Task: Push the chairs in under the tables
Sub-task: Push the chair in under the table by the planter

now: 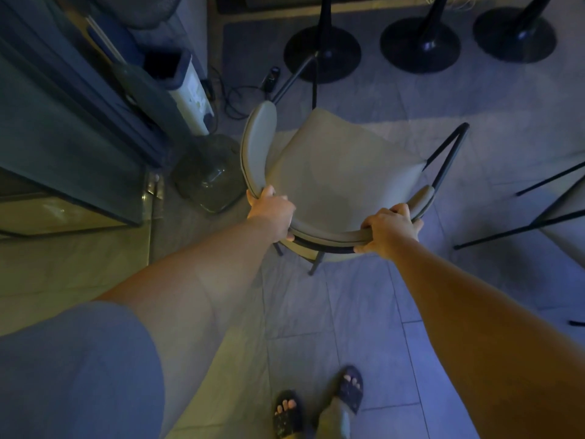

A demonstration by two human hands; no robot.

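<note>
Plainly, hands (pixel 272 213) on unlabelled chair (pixel 335 172)

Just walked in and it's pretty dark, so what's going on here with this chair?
A person stands over a beige chair, gripping its curved backrest with both hands: left hand on one side, right hand on the other. The chair stands out on the tiled floor, not under any table. Black pedestal bases stand ahead, and a large water bottle sits to the left.

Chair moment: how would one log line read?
both hands gripping | left hand, right hand on chair backrest | no table over chair
</note>
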